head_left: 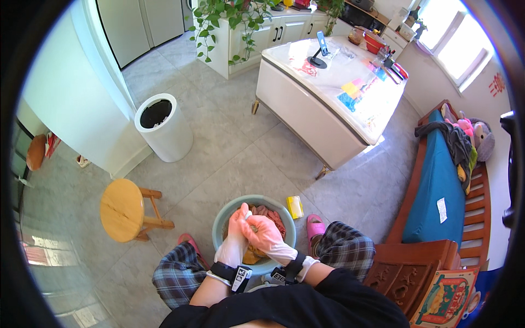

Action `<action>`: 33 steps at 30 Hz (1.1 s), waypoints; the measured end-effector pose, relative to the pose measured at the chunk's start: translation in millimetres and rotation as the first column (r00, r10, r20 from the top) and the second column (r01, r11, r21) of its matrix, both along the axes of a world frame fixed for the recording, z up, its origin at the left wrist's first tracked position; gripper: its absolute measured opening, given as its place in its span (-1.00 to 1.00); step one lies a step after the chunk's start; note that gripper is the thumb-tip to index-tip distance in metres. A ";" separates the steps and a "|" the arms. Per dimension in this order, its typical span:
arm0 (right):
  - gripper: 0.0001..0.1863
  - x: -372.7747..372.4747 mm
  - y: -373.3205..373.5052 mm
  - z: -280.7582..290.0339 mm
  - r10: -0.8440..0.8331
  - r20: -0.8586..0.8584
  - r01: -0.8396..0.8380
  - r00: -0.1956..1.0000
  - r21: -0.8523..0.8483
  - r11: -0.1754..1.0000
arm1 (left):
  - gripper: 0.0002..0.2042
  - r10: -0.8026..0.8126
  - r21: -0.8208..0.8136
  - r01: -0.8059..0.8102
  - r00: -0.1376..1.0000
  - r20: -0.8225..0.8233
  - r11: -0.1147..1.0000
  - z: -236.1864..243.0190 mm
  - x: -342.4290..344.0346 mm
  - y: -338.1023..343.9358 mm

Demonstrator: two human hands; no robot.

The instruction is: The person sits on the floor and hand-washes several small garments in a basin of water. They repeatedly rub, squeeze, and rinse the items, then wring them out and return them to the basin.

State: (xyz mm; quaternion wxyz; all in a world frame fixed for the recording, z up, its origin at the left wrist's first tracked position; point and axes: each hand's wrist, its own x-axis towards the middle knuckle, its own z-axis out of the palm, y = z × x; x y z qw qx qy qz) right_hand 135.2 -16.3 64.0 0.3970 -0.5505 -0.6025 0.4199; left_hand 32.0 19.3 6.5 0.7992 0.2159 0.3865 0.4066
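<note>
Sitting on the grey floor between the person's feet, a pale blue-green basin [291,234] contains reddish cloth [275,216] and yellow-brown cloth [252,256]. Left hand [236,227] and right hand [263,232] meet above it, pressed together. Fingers of both: curled inward, little gap between the hands. A small pale piece [249,214] shows between them near the fingertips; its kind is unclear, and which hand grasps it, if either, cannot be told. Thin, whitish, glove-like coverings [231,252] reach the wrists.

Markings: each wrist carries a dark strap; the left block [241,279] bears a black-and-white printed pattern, as does the right block [279,275]. Just beyond the basin's right side lies a yellow-and-white packet [295,208]; its print is too small to read. Pink slippers [315,228] flank the basin. Further out: round wooden stool [121,210] at left, white bin [174,134] behind it, white table [306,109] ahead. At lower right, a colourful printed panel [445,299] carries large lettering; red characters [496,85] mark the right wall.
</note>
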 end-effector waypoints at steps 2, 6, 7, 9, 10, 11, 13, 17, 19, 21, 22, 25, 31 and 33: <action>-0.63 1.8 1.3 -1.8 -0.234 -0.067 0.194 0.970 -0.367 0.910 | -0.69 0.176 -0.063 -0.190 0.967 -0.185 0.980 7.7 15.0 -16.2; -0.50 1.7 6.0 -12.2 -0.402 0.134 0.414 0.906 -0.485 0.770 | -0.67 -0.067 -0.124 0.034 0.958 -0.279 0.992 23.4 16.3 -15.3; -0.51 -3.2 5.2 -14.7 -0.402 0.070 0.403 0.913 -0.307 0.862 | -0.67 0.051 -0.054 -0.072 0.947 -0.318 0.996 24.9 12.7 -11.5; -0.51 -9.0 2.8 -18.6 -0.391 -0.064 0.326 0.918 -0.439 0.837 | -0.69 0.182 -0.056 -0.207 0.939 -0.291 0.977 21.9 9.1 -8.9; -0.51 -12.5 2.0 -20.6 -0.323 -0.124 0.235 0.938 -0.456 0.859 | -0.70 0.100 -0.154 -0.145 0.959 -0.267 0.977 17.5 7.1 -7.7; -0.50 -10.7 1.6 -22.3 -0.289 0.001 0.254 0.957 -0.482 0.838 | -0.70 0.061 -0.223 -0.123 0.962 -0.267 0.967 12.4 9.8 -13.4; -0.47 -8.5 2.2 -26.2 -0.398 0.025 0.360 0.917 -0.479 0.801 | -0.68 -0.116 -0.325 0.042 0.971 -0.211 0.945 0.0 16.6 -24.0; -0.47 -2.5 2.6 -36.4 -0.272 0.062 0.276 0.960 -0.352 0.894 | -0.66 0.016 -0.175 -0.049 0.983 -0.181 0.983 -22.8 13.6 -29.0; -0.47 -2.8 0.4 -43.2 -0.186 -0.059 0.153 0.981 -0.361 0.920 | -0.67 0.155 -0.166 -0.195 0.962 -0.227 0.967 -30.2 10.4 -30.0; -0.43 -5.8 -1.4 -48.5 -0.294 0.108 0.311 0.950 -0.431 0.847 | -0.67 -0.076 -0.273 -0.014 0.946 -0.316 0.962 -32.7 7.4 -29.7; -0.41 -5.3 -0.6 -50.1 -0.375 0.164 0.409 0.912 -0.403 0.819 | -0.67 -0.199 -0.330 0.092 0.931 -0.306 0.939 -32.1 7.7 -31.2; -0.42 -10.9 -2.0 -52.6 -0.250 0.203 0.308 0.947 -0.346 0.886 | -0.69 0.005 -0.219 -0.071 0.957 -0.289 0.973 -26.2 6.2 -33.6; -0.43 -2.4 -1.5 -58.0 -0.351 0.239 0.422 0.905 -0.411 0.808 | -0.73 -0.130 -0.282 0.049 0.952 -0.276 0.958 -15.4 10.3 -33.4; -0.44 -2.8 -4.3 -60.5 -0.286 0.240 0.369 0.928 -0.470 0.802 | -0.73 -0.127 -0.274 0.038 0.941 -0.313 0.961 -13.9 9.3 -28.8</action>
